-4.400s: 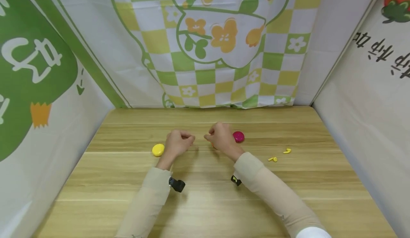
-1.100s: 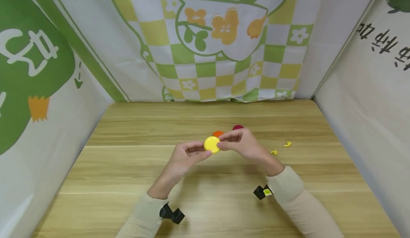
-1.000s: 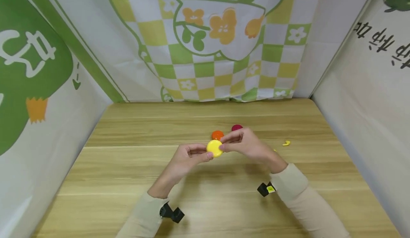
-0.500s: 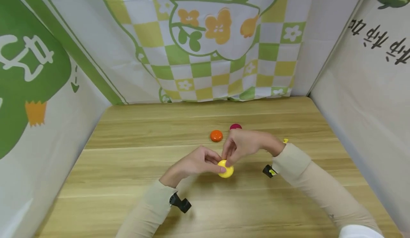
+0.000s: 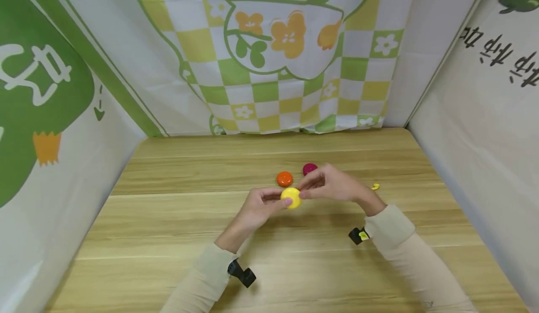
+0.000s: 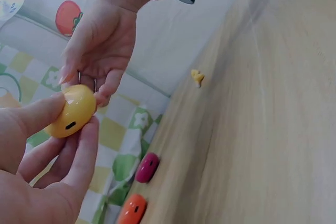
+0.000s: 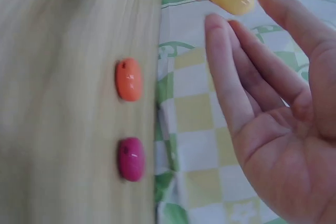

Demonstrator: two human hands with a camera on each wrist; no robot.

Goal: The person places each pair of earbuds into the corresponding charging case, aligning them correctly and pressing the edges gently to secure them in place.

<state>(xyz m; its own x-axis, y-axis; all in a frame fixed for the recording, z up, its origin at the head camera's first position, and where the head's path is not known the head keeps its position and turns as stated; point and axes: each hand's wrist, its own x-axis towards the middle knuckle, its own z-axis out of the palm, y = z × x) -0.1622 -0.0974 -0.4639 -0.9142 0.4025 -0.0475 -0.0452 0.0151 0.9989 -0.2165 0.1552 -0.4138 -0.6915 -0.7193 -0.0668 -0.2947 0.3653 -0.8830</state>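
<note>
A round, glossy yellow earbud case (image 5: pixel 291 198) is held above the table between both hands. My left hand (image 5: pixel 261 207) pinches its left side, thumb on the front face. At its right edge, the thumb and fingertips of my right hand (image 5: pixel 334 186) pinch it. The left wrist view shows a small black slot on the case (image 6: pixel 76 113), which looks closed. One yellow earbud (image 5: pixel 375 186) lies on the table beyond the right wrist; in the head view the other is hidden behind the right arm.
An orange case (image 5: pixel 284 178) and a magenta case (image 5: pixel 309 169) of the same kind lie on the wooden table (image 5: pixel 177 238) behind the hands, the magenta one partly covered by the right hand. Printed cloth walls (image 5: pixel 290 102) stand behind and at both sides.
The yellow case lay on the left of the table and was picked up; both hands now hold it. Since half a second ago, it has risen farther from me, and the right hand has shifted outward.
</note>
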